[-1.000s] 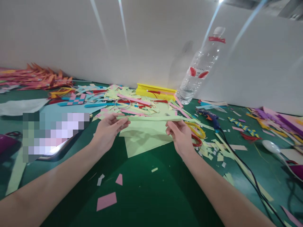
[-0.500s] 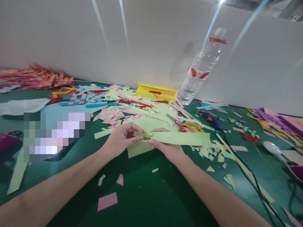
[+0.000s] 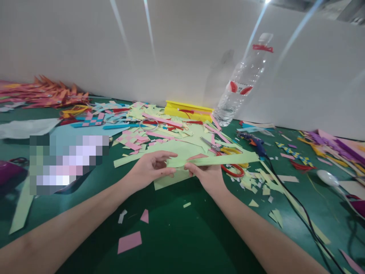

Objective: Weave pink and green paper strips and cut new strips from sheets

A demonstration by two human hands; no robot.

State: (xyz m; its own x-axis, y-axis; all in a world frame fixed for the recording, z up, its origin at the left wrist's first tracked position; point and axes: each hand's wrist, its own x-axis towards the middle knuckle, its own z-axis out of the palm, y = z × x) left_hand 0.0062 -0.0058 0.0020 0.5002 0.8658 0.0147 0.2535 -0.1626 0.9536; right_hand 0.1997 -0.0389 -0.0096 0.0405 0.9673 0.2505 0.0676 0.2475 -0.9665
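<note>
A light green paper strip (image 3: 230,159) is pinched between the thumb and fingers of my right hand (image 3: 209,176), its long end reaching out to the right. My left hand (image 3: 149,169) is beside the strip's left end, thumb and fingers apart, with nothing held that I can see. Under both hands lie pale green paper sheets (image 3: 168,182). Just past my right hand, red-handled scissors (image 3: 235,170) and yellow-handled pliers or scissors (image 3: 229,150) rest among the scraps.
A clear plastic bottle (image 3: 239,85) leans against the wall behind. Cut paper pieces (image 3: 134,139) cover the table's back. To the right lie a blue glue gun (image 3: 253,142) with a black cord and a white spoon-shaped item (image 3: 327,177). A blurred-out object (image 3: 71,163) is at left.
My left fingers have opened and come off the strip. My right hand has shifted slightly right, tilting the strip's right end upward and uncovering the red scissor handle.
</note>
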